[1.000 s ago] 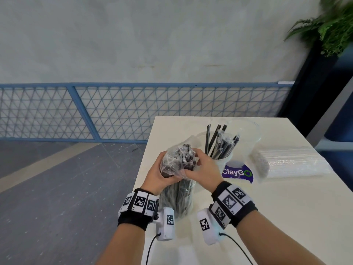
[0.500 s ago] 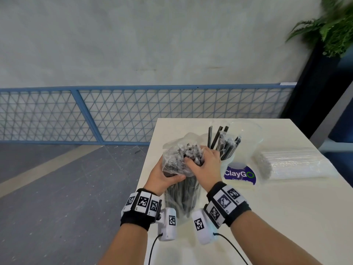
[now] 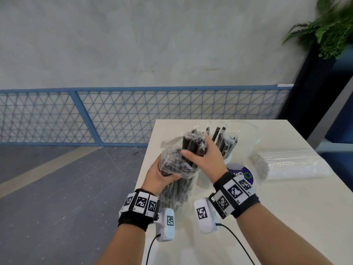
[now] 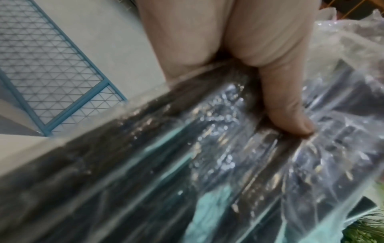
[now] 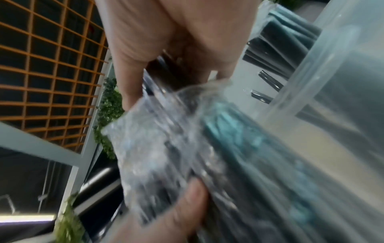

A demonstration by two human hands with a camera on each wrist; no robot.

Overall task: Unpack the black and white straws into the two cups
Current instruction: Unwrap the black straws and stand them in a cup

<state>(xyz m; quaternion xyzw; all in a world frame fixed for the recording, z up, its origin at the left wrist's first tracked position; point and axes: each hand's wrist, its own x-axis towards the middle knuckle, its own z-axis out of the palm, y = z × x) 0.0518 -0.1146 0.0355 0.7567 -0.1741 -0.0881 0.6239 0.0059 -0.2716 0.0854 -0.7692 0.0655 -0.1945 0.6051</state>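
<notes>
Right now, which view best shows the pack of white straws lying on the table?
The head view: the pack of white straws lies in full on the table, right of the cups, untouched. Neither wrist view shows it; both are filled with the black-straw bag.

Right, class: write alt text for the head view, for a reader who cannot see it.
Over a white table, the left hand grips a clear bag while the right hand grips black straws at its open top. Behind stands a cup holding more.
</notes>
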